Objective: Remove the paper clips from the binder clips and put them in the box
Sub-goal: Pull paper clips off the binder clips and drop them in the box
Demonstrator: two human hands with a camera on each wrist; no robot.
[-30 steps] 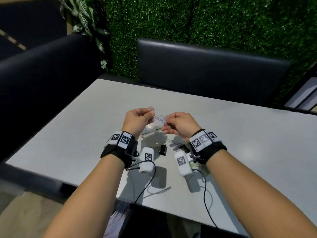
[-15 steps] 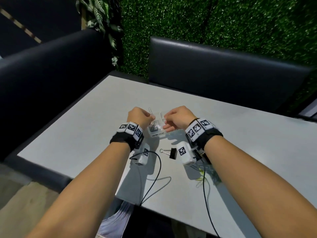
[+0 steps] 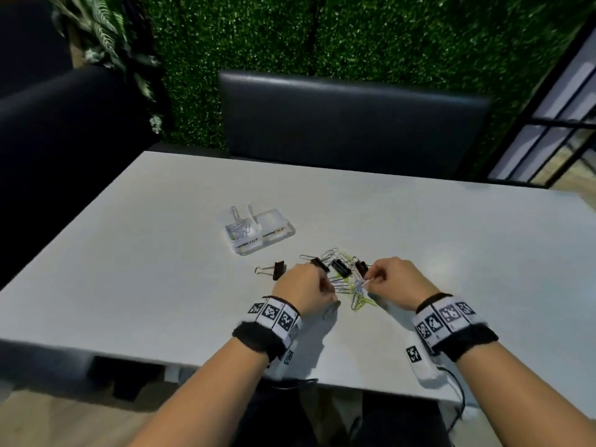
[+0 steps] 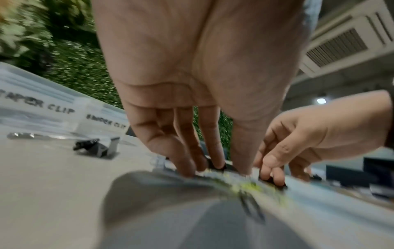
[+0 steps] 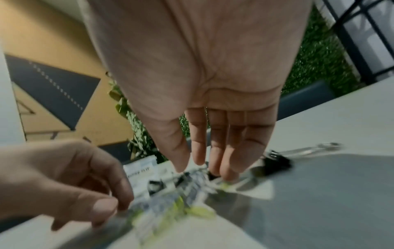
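Observation:
A clear two-part box [image 3: 292,230] stands on the white table [image 3: 161,253], with silver paper clips [image 3: 240,230] in its left part. Nearer me lie several black binder clips [image 3: 340,267] on a heap of yellow and silver paper clips [image 3: 353,296]. One binder clip [image 3: 279,269] sits apart at the left. My left hand [image 3: 306,288] reaches down onto the heap's left side; blur hides whether its fingertips [image 4: 213,161] grip anything. My right hand [image 3: 390,282] curls its fingers onto the rightmost binder clip [image 3: 362,268], pinching it [image 4: 275,182].
Labels on the box [image 4: 64,110] front read PAPER CLIP and BINDER CLIP. Dark padded seats [image 3: 351,117] ring the table's far and left sides. The table's near edge [image 3: 225,366] lies just behind my wrists. A window frame [image 3: 548,130] stands at the right.
Both hands have left the box and come back toward me, down onto the heap of clips. The box now stands alone, farther away and to the left.

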